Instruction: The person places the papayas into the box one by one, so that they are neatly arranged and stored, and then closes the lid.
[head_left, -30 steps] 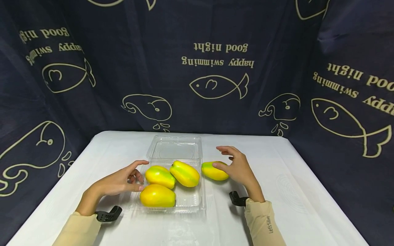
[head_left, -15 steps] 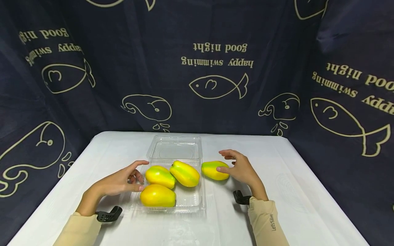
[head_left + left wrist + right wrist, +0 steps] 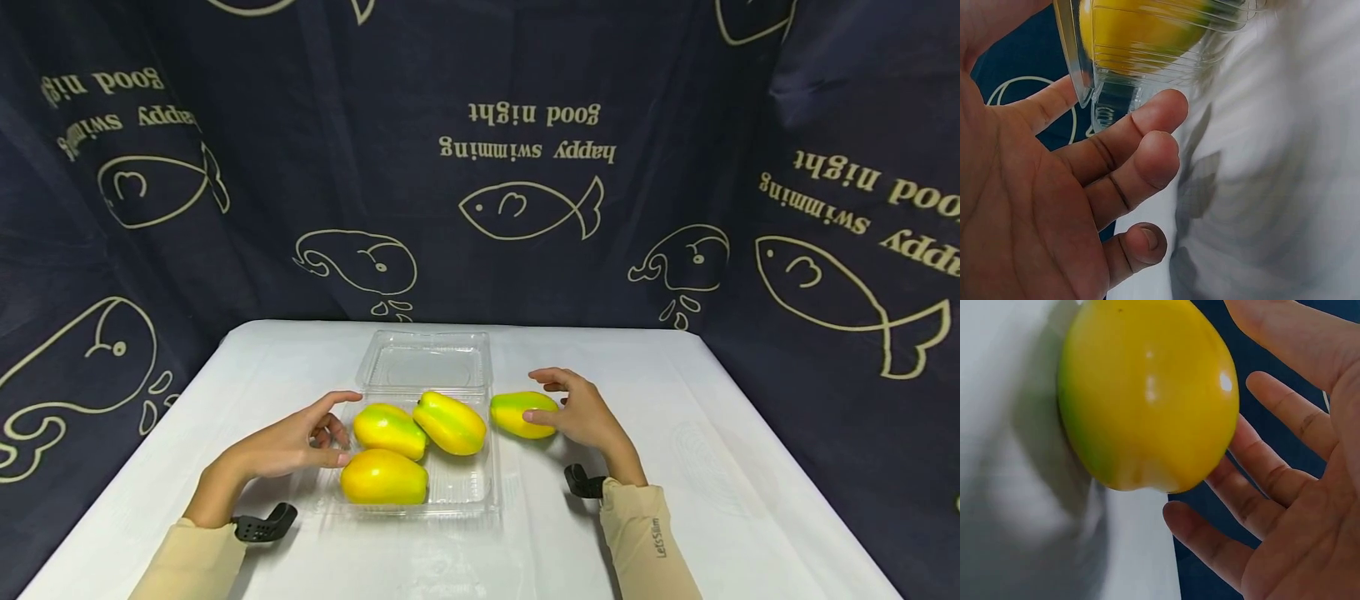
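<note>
Beside the left edge of a clear plastic clamshell container [image 3: 461,485], my left hand [image 3: 281,446] spans thumb and index finger along that side. Its other fingers are loosely bent and hold nothing; the left wrist view shows the container wall close to them. Three yellow-green papayas lie in the container: one at front left [image 3: 385,477], one behind it [image 3: 388,431], one toward the right [image 3: 452,425]. A further papaya [image 3: 512,414] lies on the table right of the container. My right hand [image 3: 588,412] hovers around its right side, fingers spread, thumb in front; the right wrist view shows a gap.
The container's lid [image 3: 427,367] lies folded open toward the back. A white cloth covers the table [image 3: 720,483]. Dark blue curtains [image 3: 540,292] with fish and whale drawings enclose the back and sides.
My right hand has drawn back slightly to the right from the loose papaya, then shifted a little left again. The left hand and the papayas stay in place.
</note>
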{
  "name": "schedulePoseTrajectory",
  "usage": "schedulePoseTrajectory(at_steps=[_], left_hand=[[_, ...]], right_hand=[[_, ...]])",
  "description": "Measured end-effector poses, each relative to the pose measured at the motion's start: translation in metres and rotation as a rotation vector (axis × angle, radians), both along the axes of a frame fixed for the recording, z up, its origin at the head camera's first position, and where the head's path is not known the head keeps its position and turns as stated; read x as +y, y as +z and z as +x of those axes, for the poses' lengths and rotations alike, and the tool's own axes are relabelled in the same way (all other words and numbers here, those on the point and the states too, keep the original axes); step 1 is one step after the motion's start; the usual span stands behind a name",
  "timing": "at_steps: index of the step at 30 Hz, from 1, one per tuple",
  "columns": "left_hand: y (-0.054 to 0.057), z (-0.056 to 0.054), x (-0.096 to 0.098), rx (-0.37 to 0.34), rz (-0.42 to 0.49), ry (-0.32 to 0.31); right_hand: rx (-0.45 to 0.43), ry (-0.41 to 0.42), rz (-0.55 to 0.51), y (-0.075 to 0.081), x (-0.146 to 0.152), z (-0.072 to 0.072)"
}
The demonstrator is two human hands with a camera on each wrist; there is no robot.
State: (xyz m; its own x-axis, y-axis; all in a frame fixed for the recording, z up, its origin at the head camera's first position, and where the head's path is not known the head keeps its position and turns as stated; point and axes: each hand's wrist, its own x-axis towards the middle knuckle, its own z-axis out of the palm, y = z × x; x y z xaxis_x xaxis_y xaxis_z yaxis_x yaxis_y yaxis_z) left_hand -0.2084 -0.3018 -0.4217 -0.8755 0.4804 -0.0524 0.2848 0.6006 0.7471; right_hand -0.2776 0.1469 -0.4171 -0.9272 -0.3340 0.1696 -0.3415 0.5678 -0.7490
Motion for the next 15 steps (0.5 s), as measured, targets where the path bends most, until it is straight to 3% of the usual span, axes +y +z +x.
schedulePoseTrajectory(at_steps=[15], left_hand=[[-0.0006,-0.0013,-0.0010,-0.001,-0.003,0.003]], right_hand=[[-0.041,0.004,0.002,-0.0096,-0.0009,-0.0035]])
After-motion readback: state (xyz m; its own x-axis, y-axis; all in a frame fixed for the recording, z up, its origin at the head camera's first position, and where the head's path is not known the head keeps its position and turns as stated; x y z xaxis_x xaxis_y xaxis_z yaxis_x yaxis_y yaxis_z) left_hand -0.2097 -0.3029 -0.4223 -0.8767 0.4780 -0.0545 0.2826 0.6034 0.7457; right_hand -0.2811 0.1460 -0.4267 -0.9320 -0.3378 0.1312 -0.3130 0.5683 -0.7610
